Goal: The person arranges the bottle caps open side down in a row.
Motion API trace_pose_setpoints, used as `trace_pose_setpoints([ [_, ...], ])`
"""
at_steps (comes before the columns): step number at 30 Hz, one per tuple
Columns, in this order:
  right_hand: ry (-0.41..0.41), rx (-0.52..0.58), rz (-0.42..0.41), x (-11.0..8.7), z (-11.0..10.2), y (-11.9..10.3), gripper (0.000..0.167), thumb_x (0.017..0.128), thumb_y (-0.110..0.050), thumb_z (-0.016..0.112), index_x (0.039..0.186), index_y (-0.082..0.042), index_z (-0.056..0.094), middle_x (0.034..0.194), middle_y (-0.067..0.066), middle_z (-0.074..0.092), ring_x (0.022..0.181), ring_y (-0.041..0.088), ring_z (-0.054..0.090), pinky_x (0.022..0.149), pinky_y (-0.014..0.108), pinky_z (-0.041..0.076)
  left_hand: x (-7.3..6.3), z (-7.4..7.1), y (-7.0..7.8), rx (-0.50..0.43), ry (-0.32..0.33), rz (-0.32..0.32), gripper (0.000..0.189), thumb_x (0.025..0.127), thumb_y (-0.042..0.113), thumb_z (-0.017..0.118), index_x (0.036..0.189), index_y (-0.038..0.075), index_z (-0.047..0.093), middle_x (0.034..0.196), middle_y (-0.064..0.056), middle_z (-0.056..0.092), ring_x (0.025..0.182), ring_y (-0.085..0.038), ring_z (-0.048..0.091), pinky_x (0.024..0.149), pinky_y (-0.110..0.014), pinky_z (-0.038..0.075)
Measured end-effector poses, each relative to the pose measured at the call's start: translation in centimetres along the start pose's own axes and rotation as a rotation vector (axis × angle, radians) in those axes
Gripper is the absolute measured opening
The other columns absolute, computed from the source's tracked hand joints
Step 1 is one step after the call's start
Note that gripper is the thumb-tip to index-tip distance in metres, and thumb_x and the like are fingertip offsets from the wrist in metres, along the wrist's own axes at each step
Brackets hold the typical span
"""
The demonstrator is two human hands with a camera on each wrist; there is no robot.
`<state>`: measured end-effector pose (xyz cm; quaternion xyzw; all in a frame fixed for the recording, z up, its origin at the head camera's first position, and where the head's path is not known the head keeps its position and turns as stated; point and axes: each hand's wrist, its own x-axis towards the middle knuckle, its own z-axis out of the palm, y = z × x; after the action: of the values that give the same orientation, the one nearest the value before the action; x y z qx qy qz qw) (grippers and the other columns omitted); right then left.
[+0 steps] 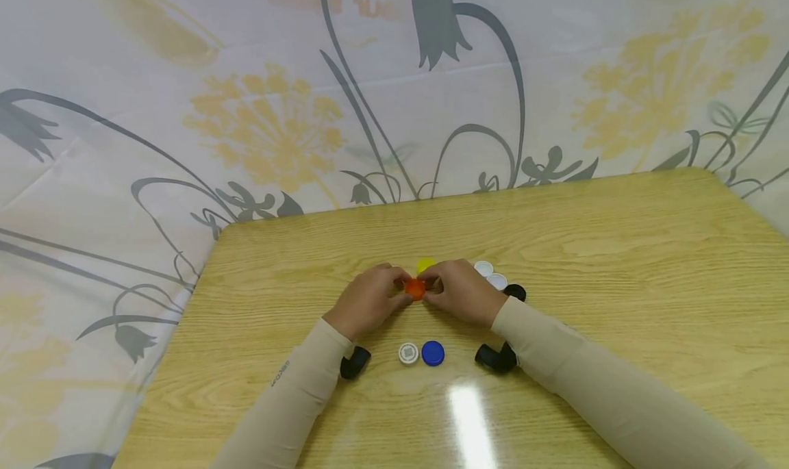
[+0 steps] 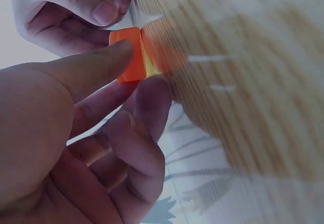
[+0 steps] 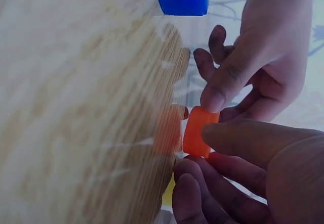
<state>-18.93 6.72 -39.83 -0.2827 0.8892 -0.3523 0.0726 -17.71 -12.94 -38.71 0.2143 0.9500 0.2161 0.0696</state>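
An orange bottle cap (image 1: 416, 289) is held between the two hands, low over the wooden tabletop. My left hand (image 1: 372, 299) pinches its left side with thumb and fingers. From the right, my right hand (image 1: 459, 291) pinches the same cap. In the right wrist view the orange cap (image 3: 192, 133) stands on edge in the picture, its reflection close beside it; whether it touches the table I cannot tell. Just behind the hands lies a yellow cap (image 1: 425, 264), partly hidden. Nearer the body, a white cap with a printed top (image 1: 408, 353) lies beside a blue cap (image 1: 433, 352).
Beyond the right hand, two white caps (image 1: 496, 281) and a black cap (image 1: 515, 292) lie in a slanting row. Black curved pieces (image 1: 355, 362) show by both sleeves. A flower-patterned curtain (image 1: 382, 99) hangs behind the wooden table (image 1: 616, 263).
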Motion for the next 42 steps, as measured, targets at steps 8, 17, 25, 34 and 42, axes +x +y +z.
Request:
trace_pose_setpoints([
  [8,0.028,0.004,0.015,-0.2,-0.3,-0.4,0.029,0.09,-0.007,0.071,0.118,-0.002,0.072,0.1,0.009,0.075,0.082,0.012,0.069,0.074,0.028,0.058,0.0,-0.3,-0.1,-0.111,0.004,-0.016,0.024,0.095,0.02,0.07,0.117,0.009,0.07,0.1,-0.002,0.072,0.08,-0.011,0.062,0.076,-0.029,0.053],
  [17,0.107,0.013,-0.01,-0.5,-1.0,-0.7,0.028,0.09,-0.011,0.073,0.118,-0.004,0.072,0.103,0.007,0.074,0.085,0.013,0.069,0.075,0.028,0.058,0.0,-0.9,-0.1,-0.236,0.011,-0.027,0.029,0.095,0.019,0.07,0.123,0.01,0.067,0.105,-0.005,0.074,0.064,-0.01,0.065,0.06,-0.023,0.053],
  [25,0.16,0.071,-0.042,-0.6,-1.6,-0.6,0.03,0.09,-0.011,0.075,0.118,-0.003,0.072,0.108,0.01,0.074,0.087,0.015,0.069,0.079,0.03,0.06,-0.2,-1.5,0.2,-0.278,0.034,0.011,0.034,0.096,0.019,0.068,0.128,0.008,0.065,0.106,-0.006,0.074,0.063,-0.013,0.067,0.053,-0.024,0.05],
  [34,0.194,0.124,-0.076,-0.8,-1.8,-0.3,0.032,0.09,-0.011,0.075,0.12,-0.004,0.07,0.113,0.01,0.072,0.089,0.016,0.069,0.077,0.028,0.059,-0.2,-1.7,0.3,-0.284,0.073,0.045,0.036,0.096,0.018,0.068,0.13,0.007,0.063,0.107,-0.007,0.073,0.066,-0.017,0.07,0.054,-0.024,0.052],
  [42,0.201,0.13,-0.084,-0.6,-1.5,-0.2,0.031,0.09,-0.014,0.075,0.12,-0.006,0.069,0.113,0.009,0.072,0.091,0.017,0.069,0.077,0.028,0.059,-0.3,-1.7,0.2,-0.289,0.099,0.073,0.035,0.096,0.018,0.068,0.129,0.008,0.064,0.106,-0.008,0.073,0.067,-0.019,0.071,0.054,-0.023,0.052],
])
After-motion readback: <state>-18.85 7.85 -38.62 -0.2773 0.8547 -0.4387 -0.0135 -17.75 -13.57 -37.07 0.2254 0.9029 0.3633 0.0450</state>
